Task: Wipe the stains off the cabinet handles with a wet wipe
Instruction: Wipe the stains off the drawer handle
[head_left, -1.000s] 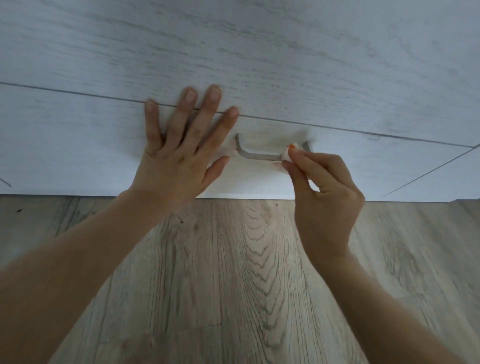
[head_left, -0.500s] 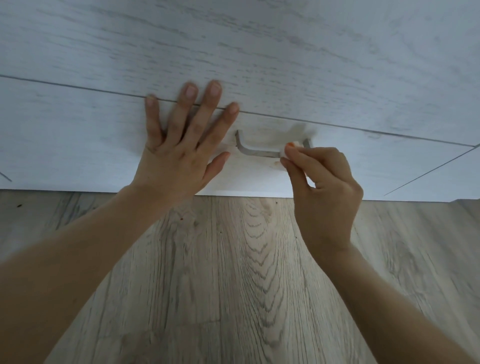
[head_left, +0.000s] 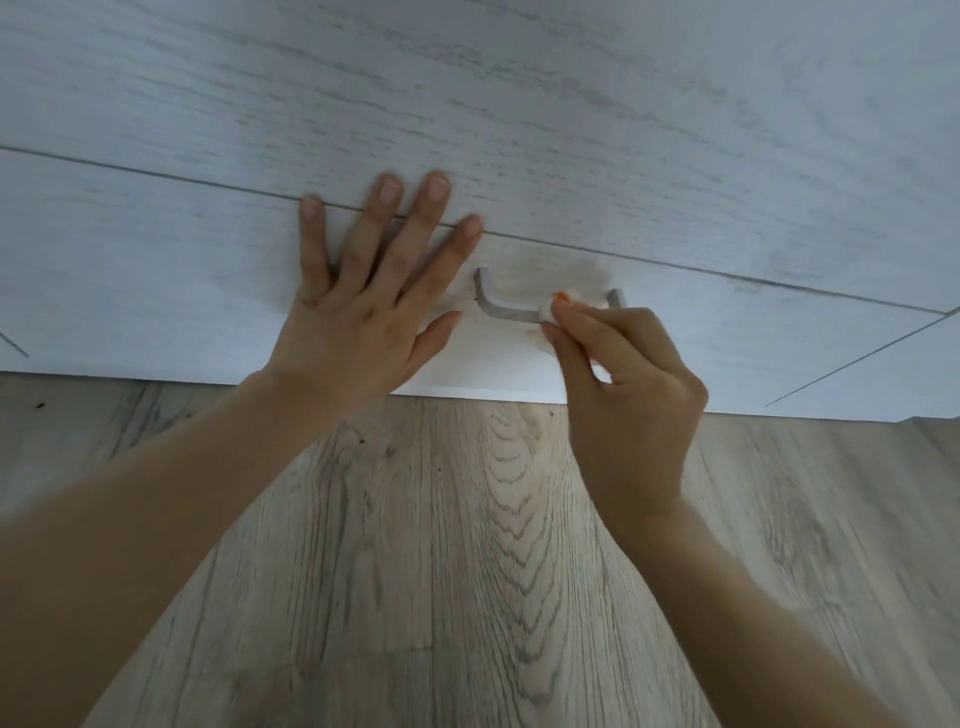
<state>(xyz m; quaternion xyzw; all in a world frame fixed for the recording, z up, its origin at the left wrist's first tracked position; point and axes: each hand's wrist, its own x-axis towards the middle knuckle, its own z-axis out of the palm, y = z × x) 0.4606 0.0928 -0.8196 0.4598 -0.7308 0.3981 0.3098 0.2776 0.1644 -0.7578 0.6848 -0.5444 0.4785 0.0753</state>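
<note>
The right hand (head_left: 628, 384) pinches the wet wipe (head_left: 551, 310) on the handle (head_left: 511, 313). The bar runs from 9 to 3 o'clock. The left hand (head_left: 363, 312) lies flat with fingers wide, at 9 o'clock.

Two bare hands in view: one left hand (head_left: 358, 317), flat with five digits spread on the lower panel; one right hand (head_left: 631, 395), pinched around the wipe. One metal cabinet handle (head_left: 506, 310), with two legs visible meeting the panel. One small wadded wet wipe (head_left: 550, 312) carrying one orange stain spot. Cabinet front (head_left: 571, 130) shows two horizontal panels split by one long seam; one further diagonal seam at far right and one short one at far left. One wood-grain floor (head_left: 467, 571). Two bare forearms.
</note>
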